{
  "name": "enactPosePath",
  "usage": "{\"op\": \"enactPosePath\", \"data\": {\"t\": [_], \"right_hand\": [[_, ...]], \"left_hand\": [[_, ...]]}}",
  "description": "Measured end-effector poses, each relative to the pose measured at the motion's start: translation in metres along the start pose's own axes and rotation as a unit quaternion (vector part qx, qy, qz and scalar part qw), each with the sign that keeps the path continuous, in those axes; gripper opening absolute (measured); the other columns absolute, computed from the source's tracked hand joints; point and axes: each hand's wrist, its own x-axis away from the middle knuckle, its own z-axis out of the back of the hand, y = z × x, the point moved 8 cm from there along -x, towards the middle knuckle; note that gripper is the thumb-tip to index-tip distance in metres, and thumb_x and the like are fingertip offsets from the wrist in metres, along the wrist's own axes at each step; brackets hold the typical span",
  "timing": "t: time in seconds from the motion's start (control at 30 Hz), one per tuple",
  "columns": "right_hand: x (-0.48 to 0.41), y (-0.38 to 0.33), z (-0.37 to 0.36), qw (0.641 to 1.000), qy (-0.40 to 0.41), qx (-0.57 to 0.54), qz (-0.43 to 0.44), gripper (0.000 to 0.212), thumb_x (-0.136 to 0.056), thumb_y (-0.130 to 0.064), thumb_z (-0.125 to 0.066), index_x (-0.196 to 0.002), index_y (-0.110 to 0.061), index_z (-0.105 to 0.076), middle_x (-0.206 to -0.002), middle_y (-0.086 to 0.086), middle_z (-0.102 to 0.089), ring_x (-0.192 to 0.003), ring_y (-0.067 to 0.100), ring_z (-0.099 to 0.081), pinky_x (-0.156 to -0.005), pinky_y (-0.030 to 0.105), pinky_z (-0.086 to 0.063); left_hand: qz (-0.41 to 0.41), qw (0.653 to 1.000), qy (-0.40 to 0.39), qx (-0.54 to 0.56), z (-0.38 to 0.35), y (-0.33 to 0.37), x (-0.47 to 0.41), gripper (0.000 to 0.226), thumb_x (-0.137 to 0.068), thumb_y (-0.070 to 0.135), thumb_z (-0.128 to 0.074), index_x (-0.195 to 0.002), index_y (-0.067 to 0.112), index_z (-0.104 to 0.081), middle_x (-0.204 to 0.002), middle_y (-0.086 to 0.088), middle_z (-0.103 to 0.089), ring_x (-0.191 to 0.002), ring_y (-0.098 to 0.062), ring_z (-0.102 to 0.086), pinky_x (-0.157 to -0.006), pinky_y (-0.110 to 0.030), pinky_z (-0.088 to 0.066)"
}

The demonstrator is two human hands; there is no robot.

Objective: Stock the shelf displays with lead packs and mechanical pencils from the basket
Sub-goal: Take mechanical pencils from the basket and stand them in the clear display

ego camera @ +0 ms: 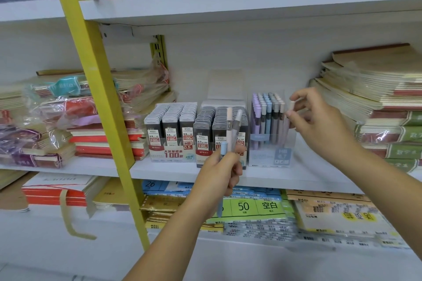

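My left hand (222, 170) grips three mechanical pencils (230, 130) upright in front of the lead displays: one pale pink, one grey, one light blue. My right hand (317, 116) pinches the cap end of a pinkish pencil (289, 116) standing in the right side of the clear pencil display box (271, 143), which holds several pastel pencils. Two lead pack displays stand on the middle shelf to the left: the 0.5 display (171, 132) and the 0.7 display (212, 137), both packed with dark lead packs. The basket is out of view.
A yellow ladder rail (107, 107) slants across the left of the shelf. Stacks of notebooks lie at left (96, 125) and right (376, 98). The white shelf edge (285, 178) runs below the displays; paper packs (251, 207) fill the shelf beneath.
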Motion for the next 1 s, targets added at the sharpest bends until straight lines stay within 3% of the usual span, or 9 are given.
{"op": "enactPosePath", "data": {"t": [0.13,0.27,0.37,0.43,0.57,0.63,0.73,0.87,1.0], "right_hand": [[0.000,0.001,-0.005,0.995,0.026,0.092,0.028,0.021,-0.090,-0.021,-0.064,-0.105,-0.028,-0.052,-0.086,-0.010,-0.053,-0.085,0.015,-0.052,-0.065,0.029,-0.038],[0.001,0.002,-0.012,0.998,0.024,0.051,0.008,0.023,-0.090,-0.016,-0.064,-0.104,-0.028,-0.052,-0.094,-0.004,-0.050,-0.084,0.015,-0.049,-0.072,0.029,-0.038],[0.009,-0.002,-0.002,0.994,0.092,0.056,-0.006,0.024,-0.091,-0.019,-0.063,-0.113,-0.017,-0.054,-0.104,-0.006,-0.040,-0.085,0.012,-0.046,-0.075,0.027,-0.038],[0.016,-0.016,0.005,0.990,0.129,0.046,0.023,0.021,-0.092,-0.021,-0.060,-0.112,-0.014,-0.056,-0.098,-0.006,-0.044,-0.078,0.010,-0.046,-0.069,0.021,-0.038],[0.024,-0.038,-0.012,0.990,0.045,-0.130,0.013,0.013,-0.090,-0.028,-0.063,-0.103,-0.029,-0.061,-0.082,-0.012,-0.060,-0.074,-0.001,-0.054,-0.063,0.009,-0.042],[0.025,-0.040,-0.026,0.972,-0.008,-0.230,-0.039,0.017,-0.088,-0.026,-0.069,-0.103,-0.031,-0.062,-0.080,-0.008,-0.065,-0.069,0.003,-0.059,-0.060,0.014,-0.046],[0.026,-0.038,-0.034,0.944,-0.031,-0.316,-0.085,0.016,-0.089,-0.013,-0.067,-0.103,-0.019,-0.064,-0.075,-0.002,-0.070,-0.064,0.014,-0.067,-0.052,0.022,-0.050],[0.021,-0.024,-0.006,0.920,0.054,-0.370,-0.120,0.012,-0.093,-0.009,-0.059,-0.100,-0.020,-0.059,-0.082,0.005,-0.071,-0.065,0.015,-0.069,-0.052,0.022,-0.054],[0.012,-0.028,0.046,0.944,0.162,-0.287,-0.017,0.019,-0.098,-0.011,-0.052,-0.099,-0.030,-0.052,-0.087,-0.003,-0.064,-0.075,0.011,-0.068,-0.056,0.021,-0.055]], "left_hand": [[-0.006,1.000,-0.003,-0.030,-0.001,0.003,0.003,0.019,-0.098,0.021,-0.052,-0.108,0.029,-0.067,-0.064,0.009,-0.055,-0.047,-0.006,-0.041,-0.040,-0.017,-0.029],[-0.032,0.998,-0.027,-0.057,-0.006,0.009,0.008,0.010,-0.100,0.034,-0.058,-0.101,0.026,-0.064,-0.065,0.010,-0.056,-0.049,-0.005,-0.042,-0.043,-0.018,-0.031],[-0.048,0.995,-0.038,-0.080,-0.009,0.012,0.012,0.010,-0.100,0.033,-0.060,-0.098,0.023,-0.062,-0.066,0.008,-0.059,-0.049,-0.006,-0.044,-0.043,-0.018,-0.034],[-0.054,0.994,-0.044,-0.085,-0.010,0.014,0.013,0.007,-0.099,0.030,-0.061,-0.093,0.025,-0.063,-0.066,0.007,-0.060,-0.048,-0.007,-0.045,-0.043,-0.018,-0.035],[-0.064,0.992,-0.056,-0.093,-0.015,0.017,0.014,0.011,-0.097,0.026,-0.063,-0.087,0.029,-0.065,-0.065,0.004,-0.059,-0.045,-0.007,-0.042,-0.042,-0.017,-0.035],[-0.067,0.991,-0.056,-0.098,-0.018,0.018,0.014,0.010,-0.097,0.026,-0.065,-0.087,0.029,-0.065,-0.064,0.004,-0.060,-0.045,-0.007,-0.041,-0.042,-0.017,-0.035],[-0.070,0.992,-0.047,-0.098,-0.019,0.019,0.015,0.014,-0.097,0.030,-0.064,-0.084,0.036,-0.065,-0.065,0.005,-0.060,-0.045,-0.007,-0.040,-0.042,-0.017,-0.033],[-0.065,0.994,-0.032,-0.079,-0.015,0.018,0.016,0.019,-0.101,0.041,-0.052,-0.094,0.033,-0.067,-0.068,0.007,-0.061,-0.045,-0.007,-0.040,-0.041,-0.017,-0.032],[-0.041,0.998,-0.012,-0.051,-0.010,0.013,0.012,0.025,-0.105,0.038,-0.045,-0.109,0.026,-0.066,-0.066,0.007,-0.060,-0.043,-0.006,-0.035,-0.040,-0.018,-0.028]]}}
